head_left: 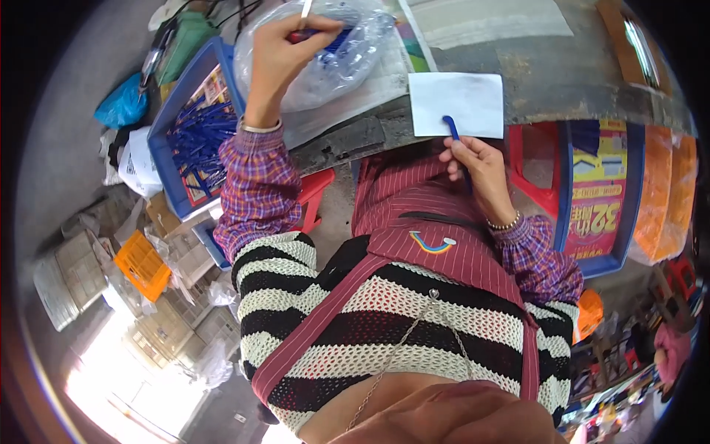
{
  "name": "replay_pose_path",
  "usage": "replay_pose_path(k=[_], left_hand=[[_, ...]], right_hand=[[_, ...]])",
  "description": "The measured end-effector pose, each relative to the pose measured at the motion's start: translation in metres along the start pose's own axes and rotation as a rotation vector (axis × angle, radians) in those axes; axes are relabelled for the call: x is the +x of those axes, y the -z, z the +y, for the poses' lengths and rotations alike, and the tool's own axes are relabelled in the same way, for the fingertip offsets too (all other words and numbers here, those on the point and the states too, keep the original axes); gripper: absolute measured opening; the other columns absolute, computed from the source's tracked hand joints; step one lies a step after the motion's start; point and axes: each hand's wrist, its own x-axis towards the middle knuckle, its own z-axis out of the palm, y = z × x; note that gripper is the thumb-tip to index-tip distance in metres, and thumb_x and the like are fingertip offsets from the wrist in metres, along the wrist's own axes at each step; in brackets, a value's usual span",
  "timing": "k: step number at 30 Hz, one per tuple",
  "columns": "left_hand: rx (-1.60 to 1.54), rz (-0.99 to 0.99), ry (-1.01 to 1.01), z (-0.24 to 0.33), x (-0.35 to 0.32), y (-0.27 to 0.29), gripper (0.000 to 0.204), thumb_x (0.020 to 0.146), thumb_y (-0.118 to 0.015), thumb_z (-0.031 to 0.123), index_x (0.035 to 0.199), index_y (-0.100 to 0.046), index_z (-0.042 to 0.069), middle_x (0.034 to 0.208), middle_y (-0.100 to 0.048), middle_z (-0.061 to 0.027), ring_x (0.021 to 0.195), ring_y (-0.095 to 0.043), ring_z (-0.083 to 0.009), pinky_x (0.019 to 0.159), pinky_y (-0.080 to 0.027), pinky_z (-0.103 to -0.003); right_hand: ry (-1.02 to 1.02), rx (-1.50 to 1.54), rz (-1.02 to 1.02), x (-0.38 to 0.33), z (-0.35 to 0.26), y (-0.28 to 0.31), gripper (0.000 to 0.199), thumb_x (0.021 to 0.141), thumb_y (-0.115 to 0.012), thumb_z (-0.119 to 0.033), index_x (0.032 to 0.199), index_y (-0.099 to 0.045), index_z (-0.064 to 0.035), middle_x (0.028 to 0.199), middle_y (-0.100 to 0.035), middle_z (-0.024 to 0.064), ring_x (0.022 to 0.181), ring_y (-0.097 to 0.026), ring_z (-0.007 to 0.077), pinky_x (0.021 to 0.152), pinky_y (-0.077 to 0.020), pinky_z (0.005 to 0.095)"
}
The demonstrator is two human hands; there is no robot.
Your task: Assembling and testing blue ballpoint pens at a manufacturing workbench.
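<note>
Over a clear plastic bag (370, 48) of small dark-blue pieces, my left hand (288, 55) is closed around a slim tool (299, 35) with a red part and a white end; its kind is unclear. Thumb and forefinger point at the blue pieces (342, 41). Near the table's front edge, my right hand (481, 166) pinches a thin blue plastic stick (452, 127) with a curved tip. That tip lies over a white sheet (473, 103) at the edge; the lower end runs below my fingers.
At the left stands a blue bin (166, 152) of many blue sticks. Another blue bin (636, 200), lined with printed paper, is at the right beside orange bags (665, 192). Red stools (318, 191) show below the grey table (532, 66). An orange crate (140, 263) sits farther left.
</note>
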Motion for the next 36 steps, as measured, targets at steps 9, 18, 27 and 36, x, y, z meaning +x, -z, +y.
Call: replay_pose_path(k=[9, 18, 27, 36], left_hand=[[-0.292, -0.244, 0.279, 0.055, -0.031, -0.059, 0.009, 0.074, -0.063, 0.003, 0.08, -0.069, 0.004, 0.071, -0.066, 0.0003, 0.049, -0.043, 0.0008, 0.042, -0.03, -0.014], [-0.459, -0.389, 0.473, 0.029, -0.042, -0.101, 0.014, 0.078, -0.061, 0.003, 0.091, -0.063, -0.003, 0.08, -0.067, -0.0104, 0.048, -0.045, -0.0035, 0.043, -0.034, -0.017], [-0.418, -0.43, 0.5, 0.026, -0.043, -0.109, 0.014, 0.079, -0.061, 0.003, 0.092, -0.063, -0.002, 0.082, -0.067, -0.0098, 0.049, -0.046, -0.0031, 0.045, -0.036, -0.017], [0.128, -0.399, -0.04, 0.018, -0.048, -0.129, 0.015, 0.066, -0.065, 0.001, 0.081, -0.065, 0.002, 0.076, -0.059, -0.0069, 0.07, -0.058, -0.0182, 0.061, -0.044, -0.026]], right_hand=[[0.006, 0.057, 0.038, 0.004, 0.005, -0.003, 0.017, 0.086, -0.06, -0.015, 0.088, -0.061, 0.0015, 0.072, -0.063, 0.0042, 0.051, -0.052, 0.0038, 0.046, -0.0435, 0.0174], [-0.019, 0.089, -0.007, 0.005, 0.006, -0.003, 0.017, 0.086, -0.061, -0.015, 0.089, -0.061, 0.0023, 0.071, -0.062, 0.0036, 0.048, -0.047, 0.0024, 0.042, -0.0381, 0.0166], [-0.042, 0.117, -0.019, 0.005, 0.005, -0.002, 0.019, 0.086, -0.061, -0.015, 0.091, -0.06, 0.0027, 0.071, -0.063, 0.0039, 0.048, -0.047, 0.0022, 0.042, -0.0375, 0.0161], [-0.031, 0.143, -0.012, 0.006, 0.008, -0.003, 0.018, 0.086, -0.061, -0.014, 0.089, -0.061, 0.0027, 0.071, -0.063, 0.0039, 0.048, -0.047, 0.0021, 0.042, -0.0378, 0.016]])
